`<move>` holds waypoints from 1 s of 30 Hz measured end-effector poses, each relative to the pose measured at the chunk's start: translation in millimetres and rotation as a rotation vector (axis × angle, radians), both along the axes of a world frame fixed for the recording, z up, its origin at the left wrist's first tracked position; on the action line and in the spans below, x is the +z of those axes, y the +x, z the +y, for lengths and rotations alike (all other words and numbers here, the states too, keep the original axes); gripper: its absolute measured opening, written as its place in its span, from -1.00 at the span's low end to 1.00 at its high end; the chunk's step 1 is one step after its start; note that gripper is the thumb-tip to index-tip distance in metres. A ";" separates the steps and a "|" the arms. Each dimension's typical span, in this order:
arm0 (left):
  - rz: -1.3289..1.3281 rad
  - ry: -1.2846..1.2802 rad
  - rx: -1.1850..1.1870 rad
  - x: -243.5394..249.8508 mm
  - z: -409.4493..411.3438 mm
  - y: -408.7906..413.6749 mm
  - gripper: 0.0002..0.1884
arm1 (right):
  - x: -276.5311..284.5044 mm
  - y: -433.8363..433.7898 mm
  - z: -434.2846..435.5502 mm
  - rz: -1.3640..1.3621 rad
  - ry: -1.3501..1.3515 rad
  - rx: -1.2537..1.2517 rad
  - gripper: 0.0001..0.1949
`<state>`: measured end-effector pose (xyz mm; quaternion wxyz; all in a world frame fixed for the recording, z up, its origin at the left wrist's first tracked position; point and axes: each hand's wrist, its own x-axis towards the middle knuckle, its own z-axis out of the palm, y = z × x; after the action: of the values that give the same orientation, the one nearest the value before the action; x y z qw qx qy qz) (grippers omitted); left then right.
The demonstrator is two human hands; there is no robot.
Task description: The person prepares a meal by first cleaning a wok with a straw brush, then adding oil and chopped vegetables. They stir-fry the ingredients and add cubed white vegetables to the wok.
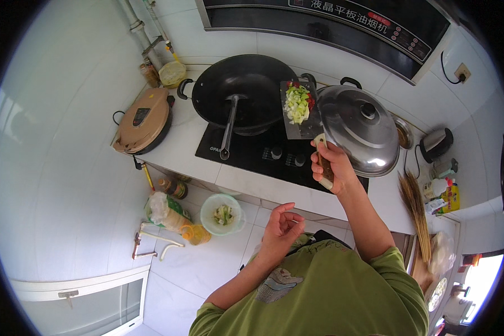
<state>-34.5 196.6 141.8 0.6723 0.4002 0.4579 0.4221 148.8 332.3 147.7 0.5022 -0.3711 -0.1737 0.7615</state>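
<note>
My right hand [334, 168] grips the handle of a cleaver [304, 132], its blade held flat just right of the wok. Chopped green onion with red pepper pieces [297, 103] lies on the blade. A black wok [252, 71] stands on the left side of the cooktop [252, 147]; a metal utensil [231, 126] rests in it, its handle over the near rim. A domed metal lid [353, 122] covers a pan on the right. My left hand [283, 231] is in front of my body, fingers loosely curled, holding nothing.
A round electric griddle [145, 117] stands at the counter's left end. Below are a bin with scraps [222, 214], an oil jug [196, 234] and bottles. To the right are a straw brush [416, 214] and a kettle [436, 145]. A range hood [332, 29] hangs above.
</note>
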 end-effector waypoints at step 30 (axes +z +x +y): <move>-0.006 0.095 0.028 -5.0 -16.1 -16.0 -0.59 | 15.3 -46.6 70.9 -0.259 0.197 -0.152 -0.75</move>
<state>-50.5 180.5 136.8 0.6479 0.4240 0.4410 0.4539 102.2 403.1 163.0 0.5658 -0.4269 -0.2823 0.6465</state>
